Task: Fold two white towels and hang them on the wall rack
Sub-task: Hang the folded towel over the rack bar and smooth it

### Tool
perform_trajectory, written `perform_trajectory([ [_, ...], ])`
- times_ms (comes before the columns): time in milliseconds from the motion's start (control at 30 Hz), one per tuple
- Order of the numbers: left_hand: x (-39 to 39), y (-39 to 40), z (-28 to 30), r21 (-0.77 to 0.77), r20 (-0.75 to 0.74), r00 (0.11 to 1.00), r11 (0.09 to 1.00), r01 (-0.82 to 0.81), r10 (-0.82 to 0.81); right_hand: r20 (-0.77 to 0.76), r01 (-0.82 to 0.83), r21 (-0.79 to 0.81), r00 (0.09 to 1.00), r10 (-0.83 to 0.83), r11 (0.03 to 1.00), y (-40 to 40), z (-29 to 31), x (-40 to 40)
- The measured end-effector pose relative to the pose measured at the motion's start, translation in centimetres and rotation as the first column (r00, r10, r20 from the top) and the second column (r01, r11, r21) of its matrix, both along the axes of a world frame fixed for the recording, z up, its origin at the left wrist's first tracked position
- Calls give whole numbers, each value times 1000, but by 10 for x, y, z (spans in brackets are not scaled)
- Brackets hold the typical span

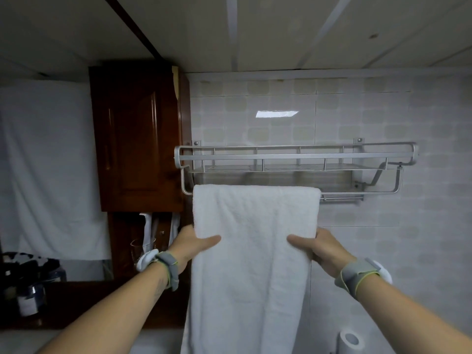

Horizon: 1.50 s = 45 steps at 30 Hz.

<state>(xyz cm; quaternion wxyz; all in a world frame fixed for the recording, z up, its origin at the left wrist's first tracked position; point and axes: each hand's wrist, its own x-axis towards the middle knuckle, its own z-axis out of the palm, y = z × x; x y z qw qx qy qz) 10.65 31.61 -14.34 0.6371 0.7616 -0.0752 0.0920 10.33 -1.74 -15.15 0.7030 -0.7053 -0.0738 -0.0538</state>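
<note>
Towel of white terry cloth (pixel 252 251), folded into a long panel, draped over the front bar of the silver metal wall rack (pixel 296 157) above both hands and hanging down between the forearms past the lower edge of the view. Left hand (pixel 194 245) grips the towel's left edge, thumb laid across the front face and fingers hidden behind the cloth. Right hand (pixel 319 247) grips the right edge in the same manner, thumb forward, fingers behind. Each wrist carries a grey strap with a white round device, left wristband (pixel 161 264) and right wristband (pixel 362 274). The rack is fixed to a pale tiled wall (pixel 383 111) and includes an upper basket shelf with a rail around it. Second white towel (pixel 48 169) hangs flat well to the left of the left hand, beside a dark brown wooden cabinet (pixel 138 139). Dark jars with pale labels (pixel 30 295) stand on a dark counter below and left of the left forearm. White paper roll (pixel 351 339) stands below the right forearm, near the towel's right side.
</note>
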Motion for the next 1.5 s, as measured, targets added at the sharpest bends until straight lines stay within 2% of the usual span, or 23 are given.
perform_trajectory([
  [100, -5, 8, -3, -31, -64, 992, 994, 109, -110, -79, -69, -32, 995, 66, 997, -7, -10, -4],
  [200, -8, 8, 10, -67, -14, 990, 988, 139, -141, 28, -40, -46, 999, 41, 998, -6, 8, -12],
  [267, -11, 3, 30, -155, 46, 988, 976, 153, -148, 124, -24, 19, 992, 21, 1000, -3, 34, -16],
  [367, -12, -8, 66, -254, 123, 987, 959, 130, -101, 196, 2, 159, 980, -34, 987, 2, 82, -15],
  [467, -7, -19, 94, -322, 160, 987, 946, 36, 17, 131, 52, 230, 988, -84, 972, 5, 118, -12],
  [600, 13, -23, 104, -371, 61, 983, 919, -136, 171, 33, 148, 185, 987, -157, 971, 8, 122, -1],
  [733, 28, -19, 112, -296, 8, 962, 920, -258, 273, 13, 275, 95, 961, -278, 957, 12, 123, 6],
  [867, 31, -26, 110, -205, 147, 921, 922, -329, 361, 40, 283, 89, 957, -287, 955, 9, 127, 11],
  [1000, 32, -22, 105, 52, 271, 854, 879, -474, 445, 64, 328, -207, 945, -322, 922, 7, 124, 6],
  [1067, 27, -20, 106, 128, 345, 808, 829, -545, 478, 139, 371, -256, 928, -345, 893, 9, 124, 7],
  [1133, 20, -17, 104, 155, 411, 772, 798, -583, 484, 179, 389, -235, 918, -354, 891, 9, 121, 10],
  [1300, 5, -8, 96, 170, 440, 824, 868, -466, 356, 209, 393, -198, 912, -353, 898, 12, 113, 12],
  [1433, 2, -13, 96, 217, 516, 742, 772, -597, 428, 232, 392, -191, 909, -347, 900, 26, 112, 9],
  [1500, 2, -11, 90, 257, 594, 678, 696, -670, 433, 222, 371, -194, 918, -328, 908, 34, 110, 10],
])
